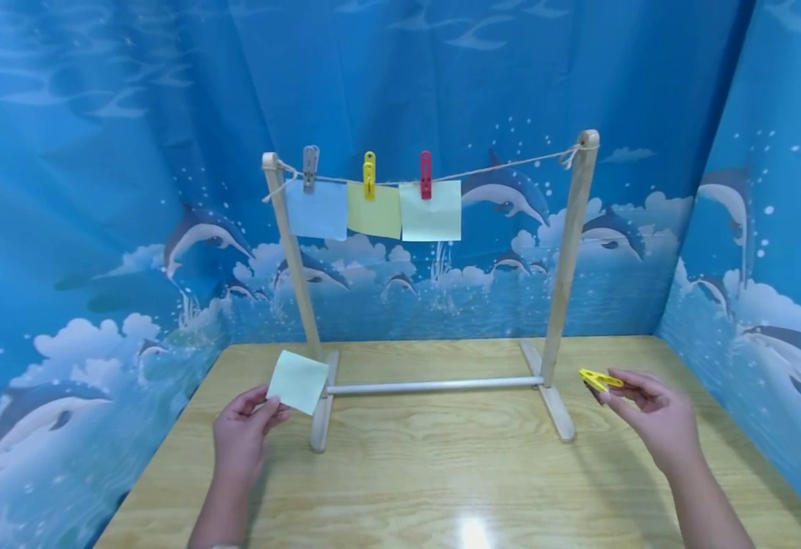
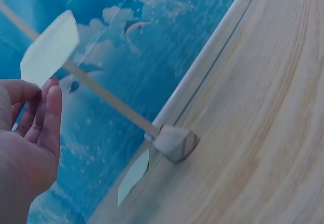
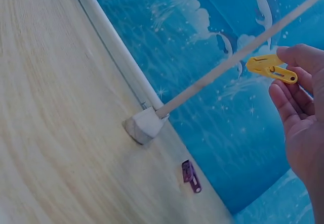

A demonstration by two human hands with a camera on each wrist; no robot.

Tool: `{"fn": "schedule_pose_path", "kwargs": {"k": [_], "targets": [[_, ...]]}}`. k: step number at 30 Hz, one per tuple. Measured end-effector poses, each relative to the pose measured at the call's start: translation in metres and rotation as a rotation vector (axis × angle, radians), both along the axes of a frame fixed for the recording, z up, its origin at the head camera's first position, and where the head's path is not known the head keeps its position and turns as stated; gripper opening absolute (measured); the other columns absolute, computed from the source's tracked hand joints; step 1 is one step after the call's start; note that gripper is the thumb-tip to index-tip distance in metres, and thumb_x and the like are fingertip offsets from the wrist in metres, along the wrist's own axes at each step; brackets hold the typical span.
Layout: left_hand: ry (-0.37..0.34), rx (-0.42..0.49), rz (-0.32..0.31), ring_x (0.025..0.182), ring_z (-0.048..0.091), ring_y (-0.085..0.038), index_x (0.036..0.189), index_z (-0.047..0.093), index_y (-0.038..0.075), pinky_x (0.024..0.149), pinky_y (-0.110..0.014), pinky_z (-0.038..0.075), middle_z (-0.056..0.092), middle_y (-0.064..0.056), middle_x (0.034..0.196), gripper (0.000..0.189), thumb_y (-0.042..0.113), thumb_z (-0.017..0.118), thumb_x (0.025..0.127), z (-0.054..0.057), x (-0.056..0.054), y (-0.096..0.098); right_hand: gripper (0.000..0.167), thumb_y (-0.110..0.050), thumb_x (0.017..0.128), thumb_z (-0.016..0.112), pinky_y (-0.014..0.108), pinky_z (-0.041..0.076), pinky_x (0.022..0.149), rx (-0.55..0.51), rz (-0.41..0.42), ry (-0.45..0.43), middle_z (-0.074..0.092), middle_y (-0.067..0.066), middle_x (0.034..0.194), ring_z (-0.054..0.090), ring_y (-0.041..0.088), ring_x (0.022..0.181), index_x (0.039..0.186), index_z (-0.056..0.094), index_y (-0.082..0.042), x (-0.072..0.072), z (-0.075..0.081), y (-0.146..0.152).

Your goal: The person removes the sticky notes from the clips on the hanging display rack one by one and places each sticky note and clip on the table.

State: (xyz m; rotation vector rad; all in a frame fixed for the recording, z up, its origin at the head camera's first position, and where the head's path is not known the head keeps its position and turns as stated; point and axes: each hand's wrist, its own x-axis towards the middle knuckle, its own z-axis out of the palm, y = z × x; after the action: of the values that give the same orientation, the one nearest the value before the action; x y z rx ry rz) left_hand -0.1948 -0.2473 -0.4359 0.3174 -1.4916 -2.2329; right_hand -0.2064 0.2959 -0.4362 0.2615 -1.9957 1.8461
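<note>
My left hand [image 1: 241, 435] pinches a pale green sticky note [image 1: 298, 383] by its lower left corner, in front of the rack's left post. Between the thumb and fingers of my right hand [image 1: 661, 419] is a yellow clothespin [image 1: 599, 379], held by one end right of the rack. Three notes hang from the string [image 1: 510, 163]: a blue one [image 1: 316, 213] under a grey clothespin [image 1: 310, 169], a yellow one [image 1: 374, 213] under a yellow clothespin [image 1: 369, 175], and a pale green one [image 1: 431, 217] under a red clothespin [image 1: 425, 175].
A wooden rack [image 1: 568, 259] stands on the wood-grain table [image 1: 427, 473], with a white bar [image 1: 434, 386] low between its feet. Another pale note [image 2: 134, 179] lies by the left foot, and a dark purple clothespin [image 3: 191, 176] by the right. A dolphin-print curtain [image 1: 400, 305] surrounds the table.
</note>
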Motion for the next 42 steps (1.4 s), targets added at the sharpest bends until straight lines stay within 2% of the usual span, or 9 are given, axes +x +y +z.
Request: {"fn": "schedule_pose_path", "kwargs": {"k": [4, 7, 14, 19, 23, 27, 32, 35, 42], "targets": [[0.004, 0.011, 0.041, 0.064, 0.069, -0.016, 0.092, 0.071, 0.005, 0.063, -0.028, 0.06, 0.068, -0.005, 0.08, 0.022, -0.015, 0.067, 0.083, -0.007, 0.003, -0.01, 0.034, 0.009, 0.081, 0.074, 0.014, 0.053, 0.077, -0.144, 0.0, -0.081, 0.069, -0.008, 0.105, 0.067, 0.004, 0.086, 0.113, 0.07, -0.002, -0.001, -0.006, 0.005], [0.006, 0.02, 0.064, 0.062, 0.069, -0.016, 0.092, 0.071, 0.005, 0.063, -0.028, 0.06, 0.067, -0.005, 0.079, 0.023, -0.016, 0.066, 0.083, -0.012, 0.006, -0.014, 0.033, 0.012, 0.08, 0.073, 0.016, 0.054, 0.076, -0.205, 0.004, -0.086, 0.071, -0.007, 0.102, 0.069, 0.005, 0.084, 0.11, 0.07, -0.001, -0.002, -0.012, 0.007], [0.006, 0.075, 0.115, 0.062, 0.068, -0.016, 0.09, 0.073, 0.004, 0.064, -0.027, 0.06, 0.067, -0.006, 0.079, 0.027, -0.02, 0.064, 0.082, -0.025, 0.01, -0.022, 0.036, 0.014, 0.078, 0.074, 0.016, 0.054, 0.076, -0.223, -0.005, -0.16, 0.07, -0.008, 0.098, 0.069, 0.005, 0.084, 0.109, 0.071, -0.004, -0.009, -0.027, 0.013], [-0.05, 0.069, 0.156, 0.065, 0.068, -0.015, 0.094, 0.074, 0.003, 0.067, -0.026, 0.059, 0.066, -0.005, 0.084, 0.024, -0.017, 0.067, 0.082, -0.035, 0.011, -0.027, 0.034, 0.01, 0.078, 0.075, 0.015, 0.054, 0.076, -0.257, -0.037, -0.223, 0.072, -0.008, 0.093, 0.068, 0.003, 0.084, 0.107, 0.072, -0.007, -0.013, -0.041, 0.017], [-0.096, 0.017, 0.172, 0.069, 0.068, -0.013, 0.106, 0.071, 0.002, 0.072, -0.026, 0.059, 0.064, -0.003, 0.087, 0.028, -0.014, 0.067, 0.083, -0.046, 0.01, -0.032, 0.033, 0.005, 0.079, 0.077, 0.013, 0.054, 0.073, -0.204, -0.091, -0.276, 0.072, -0.011, 0.09, 0.067, 0.001, 0.082, 0.109, 0.072, -0.007, -0.015, -0.053, 0.022], [-0.141, -0.019, 0.169, 0.068, 0.069, -0.013, 0.117, 0.066, -0.001, 0.072, -0.026, 0.059, 0.064, -0.002, 0.084, 0.036, -0.014, 0.067, 0.083, -0.059, 0.007, -0.038, 0.036, -0.001, 0.079, 0.08, 0.012, 0.053, 0.071, -0.099, -0.151, -0.332, 0.07, -0.015, 0.088, 0.066, -0.001, 0.08, 0.113, 0.069, -0.005, -0.018, -0.061, 0.026], [-0.202, -0.115, 0.148, 0.072, 0.07, -0.012, 0.124, 0.059, -0.004, 0.075, -0.026, 0.058, 0.062, -0.001, 0.088, 0.041, -0.01, 0.067, 0.085, -0.069, 0.0, -0.044, 0.048, -0.005, 0.083, 0.077, 0.013, 0.054, 0.072, 0.091, -0.199, -0.363, 0.066, -0.021, 0.087, 0.064, -0.005, 0.079, 0.124, 0.057, 0.01, -0.024, -0.071, 0.028], [-0.235, -0.181, 0.142, 0.073, 0.069, -0.01, 0.128, 0.056, -0.006, 0.076, -0.026, 0.058, 0.059, -0.003, 0.092, 0.042, -0.01, 0.065, 0.086, -0.072, -0.004, -0.045, 0.051, -0.005, 0.084, 0.076, 0.014, 0.054, 0.072, 0.19, -0.213, -0.376, 0.065, -0.018, 0.09, 0.062, -0.006, 0.079, 0.126, 0.053, 0.012, -0.027, -0.077, 0.028], [-0.284, -0.355, 0.117, 0.07, 0.069, -0.011, 0.124, 0.058, -0.01, 0.073, -0.027, 0.059, 0.061, -0.011, 0.096, 0.039, -0.01, 0.063, 0.085, -0.077, -0.01, -0.043, 0.049, -0.003, 0.082, 0.076, 0.014, 0.054, 0.07, 0.249, -0.261, -0.41, 0.068, 0.0, 0.096, 0.06, -0.005, 0.077, 0.125, 0.056, 0.009, -0.027, -0.084, 0.027]]}}
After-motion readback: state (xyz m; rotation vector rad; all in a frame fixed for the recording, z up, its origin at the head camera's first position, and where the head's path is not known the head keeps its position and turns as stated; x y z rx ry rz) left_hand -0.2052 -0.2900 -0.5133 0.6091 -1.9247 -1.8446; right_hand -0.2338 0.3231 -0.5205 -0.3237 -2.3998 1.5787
